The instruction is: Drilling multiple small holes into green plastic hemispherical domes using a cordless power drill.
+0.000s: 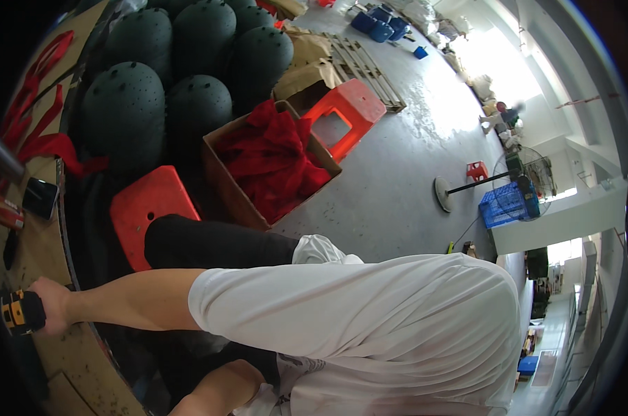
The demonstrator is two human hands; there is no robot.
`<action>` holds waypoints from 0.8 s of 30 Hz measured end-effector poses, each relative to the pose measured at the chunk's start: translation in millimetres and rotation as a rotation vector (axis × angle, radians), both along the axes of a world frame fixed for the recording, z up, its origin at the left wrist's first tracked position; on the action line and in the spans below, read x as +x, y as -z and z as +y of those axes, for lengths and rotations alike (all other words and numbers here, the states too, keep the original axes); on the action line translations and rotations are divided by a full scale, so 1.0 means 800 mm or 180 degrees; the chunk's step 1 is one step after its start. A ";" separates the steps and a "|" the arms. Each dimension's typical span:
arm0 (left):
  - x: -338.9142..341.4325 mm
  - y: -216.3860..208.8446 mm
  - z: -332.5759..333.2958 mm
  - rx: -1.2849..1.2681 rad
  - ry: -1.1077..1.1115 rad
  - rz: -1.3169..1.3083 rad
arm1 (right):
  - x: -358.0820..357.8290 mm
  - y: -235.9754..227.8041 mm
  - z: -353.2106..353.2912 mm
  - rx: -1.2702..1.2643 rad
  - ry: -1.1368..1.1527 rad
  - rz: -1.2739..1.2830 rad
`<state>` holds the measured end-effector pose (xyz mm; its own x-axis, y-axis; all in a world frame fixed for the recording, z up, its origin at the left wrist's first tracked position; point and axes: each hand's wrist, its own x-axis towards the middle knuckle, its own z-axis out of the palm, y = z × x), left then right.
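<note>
At the far left, my right hand (pixel 49 305) is closed around a yellow-and-black power tool (pixel 22 312), partly lost in the dark rim of the picture. The hand is over the brown work table (pixel 85 353). My left forearm (pixel 220 390) runs off the lower edge, so the left hand is out of sight. On the table near the right hand lie a black phone (pixel 41 197), a small red-brown cylinder (pixel 7 212) and red fabric strips (pixel 47 142).
Several dark green studded domes (pixel 124 107) stand beside the table. A red stool (pixel 151 208) is by my leg, near a cardboard box (pixel 241 197) of red cloth (pixel 276 163). Beyond are an orange-red stool (pixel 355 107), a wooden pallet (pixel 369 69) and a standing fan (pixel 529 182).
</note>
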<state>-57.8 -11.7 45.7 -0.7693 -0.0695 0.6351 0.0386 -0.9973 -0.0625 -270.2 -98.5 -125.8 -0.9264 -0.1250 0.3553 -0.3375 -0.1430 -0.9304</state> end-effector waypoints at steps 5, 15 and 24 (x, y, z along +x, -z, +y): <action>-0.055 0.032 0.024 0.0196 0.0901 0.1993 | -0.006 -0.002 0.018 0.0023 0.0137 -0.0037; 0.095 0.270 -0.088 -0.5591 -0.0662 -0.2692 | 0.008 -0.027 0.060 -0.0154 -0.0160 0.0037; 0.189 0.335 -0.145 -0.7843 -0.3619 -0.3602 | 0.012 -0.048 0.070 -0.0043 -0.0661 -0.0086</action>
